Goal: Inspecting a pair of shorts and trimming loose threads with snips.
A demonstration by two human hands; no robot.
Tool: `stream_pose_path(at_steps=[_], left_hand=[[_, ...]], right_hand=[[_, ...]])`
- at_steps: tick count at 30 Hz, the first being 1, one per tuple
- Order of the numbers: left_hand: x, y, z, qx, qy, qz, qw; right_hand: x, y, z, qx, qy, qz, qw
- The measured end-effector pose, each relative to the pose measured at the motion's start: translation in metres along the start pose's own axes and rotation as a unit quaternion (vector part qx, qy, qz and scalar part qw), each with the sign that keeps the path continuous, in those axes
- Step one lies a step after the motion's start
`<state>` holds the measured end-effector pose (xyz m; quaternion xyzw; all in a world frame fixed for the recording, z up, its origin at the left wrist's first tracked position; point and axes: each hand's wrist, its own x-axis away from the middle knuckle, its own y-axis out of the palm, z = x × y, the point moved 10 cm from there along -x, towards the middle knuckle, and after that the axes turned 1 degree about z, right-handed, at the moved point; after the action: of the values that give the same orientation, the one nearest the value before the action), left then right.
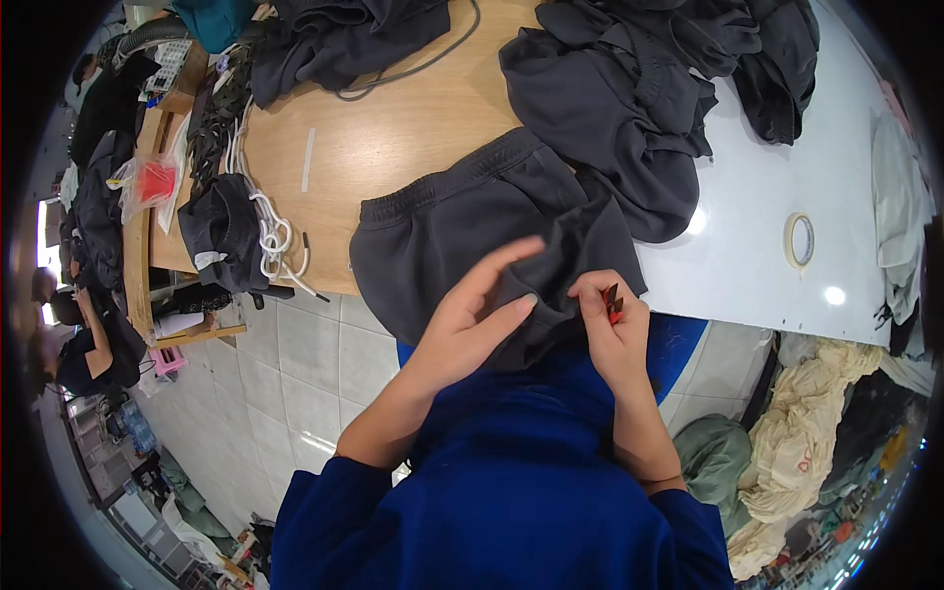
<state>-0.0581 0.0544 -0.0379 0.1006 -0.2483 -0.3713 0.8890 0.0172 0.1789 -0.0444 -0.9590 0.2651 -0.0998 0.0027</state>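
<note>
Dark grey shorts [433,236] with a gathered elastic waistband lie at the near edge of the wooden table, partly hanging over it. My left hand [467,324] is over their lower part, thumb and index finger spread apart; its other fingers are mostly hidden. My right hand [615,329] is closed, with small red and black thread snips [615,303] tucked in its palm. Its thumb and forefinger also pinch the edge of the grey cloth. The cloth between both hands is bunched into folds.
More dark grey garments [629,128] are heaped at the back right, others [334,49] at the back left. A tape roll [798,241] lies on the white tabletop [747,265]. White cords [275,236] hang at the left table edge. Cream cloth [796,442] is piled low right. People sit far left.
</note>
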Motion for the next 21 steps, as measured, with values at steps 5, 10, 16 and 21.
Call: stream_pose_path(at_steps=[5,10,16,21], left_hand=[[-0.001,-0.012,0.037,-0.319,0.094,-0.002,0.943],[0.004,-0.008,0.003,0.014,-0.16,-0.058,0.985],[-0.004,-0.007,0.0,0.173,-0.062,0.049,0.982],[-0.009,-0.006,0.011,0.187,0.059,0.038,0.98]], right_hand=[[0.006,-0.011,-0.012,-0.073,-0.069,0.075,0.992],[0.015,-0.029,-0.016,-0.127,-0.117,0.126,0.977],[0.038,-0.024,-0.051,0.021,-0.267,0.136,0.954],[0.026,-0.025,-0.032,-0.038,-0.123,0.134,0.983]])
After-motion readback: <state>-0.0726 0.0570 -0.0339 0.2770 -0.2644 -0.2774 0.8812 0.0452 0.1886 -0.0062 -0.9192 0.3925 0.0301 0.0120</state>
